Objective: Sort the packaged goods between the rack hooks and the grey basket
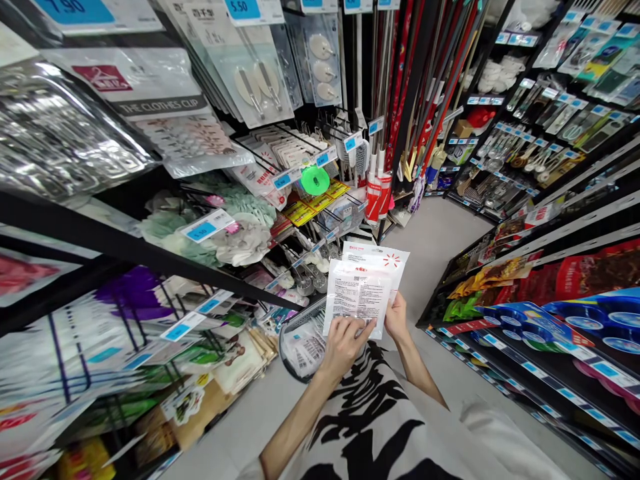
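Observation:
Two flat white plastic packets overlap in front of my body. The front packet [357, 293] shows rows of small black print and a code square; behind it, the rear packet [400, 259] has a red burst mark and a hang hole. My right hand [397, 319] grips the right edge of the packets. Across the lower edge of the front packet lie the curled fingers of my left hand [345, 347], its index finger stretched over the print. Below and left of them is a grey basket [283, 357] with clear-wrapped packets [306, 348] inside.
On the left, a shelf rack [235, 283] holds bath puffs [245, 237], hooks and a clothes-clip pack [165, 110]. Poles [400, 73] stand ahead. Shelves with snack bags [565, 273] and blue packs [595, 319] line the right. Grey floor [425, 233] runs between.

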`<action>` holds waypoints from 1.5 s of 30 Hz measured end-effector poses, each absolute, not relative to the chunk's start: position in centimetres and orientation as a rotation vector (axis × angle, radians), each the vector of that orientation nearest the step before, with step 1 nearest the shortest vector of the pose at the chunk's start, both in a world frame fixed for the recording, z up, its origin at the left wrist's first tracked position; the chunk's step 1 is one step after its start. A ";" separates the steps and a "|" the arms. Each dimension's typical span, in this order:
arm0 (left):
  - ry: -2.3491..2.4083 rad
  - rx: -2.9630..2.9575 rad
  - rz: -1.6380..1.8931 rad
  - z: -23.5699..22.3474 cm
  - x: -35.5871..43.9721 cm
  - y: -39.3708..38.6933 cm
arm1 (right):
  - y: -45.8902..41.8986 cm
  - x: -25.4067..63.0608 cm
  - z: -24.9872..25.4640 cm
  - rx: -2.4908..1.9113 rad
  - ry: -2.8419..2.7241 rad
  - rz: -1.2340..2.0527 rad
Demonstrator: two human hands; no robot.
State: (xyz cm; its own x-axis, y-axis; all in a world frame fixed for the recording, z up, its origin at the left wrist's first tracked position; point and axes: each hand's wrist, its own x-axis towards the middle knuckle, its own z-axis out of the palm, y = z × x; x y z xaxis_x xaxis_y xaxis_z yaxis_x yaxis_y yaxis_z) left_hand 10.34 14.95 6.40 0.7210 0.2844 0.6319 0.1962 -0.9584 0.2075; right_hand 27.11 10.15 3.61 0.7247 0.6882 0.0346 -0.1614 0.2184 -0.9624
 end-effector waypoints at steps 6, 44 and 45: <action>0.393 2.784 1.048 6.3 10.3 14.9 | 10.1 27.1 3.4 -1.218 -0.527 0.628; 0.365 2.789 1.074 7.2 10.8 15.2 | 10.4 27.3 3.6 -1.173 -0.501 0.652; 0.366 2.788 1.073 7.2 10.8 15.2 | 10.4 27.2 3.6 -1.171 -0.502 0.653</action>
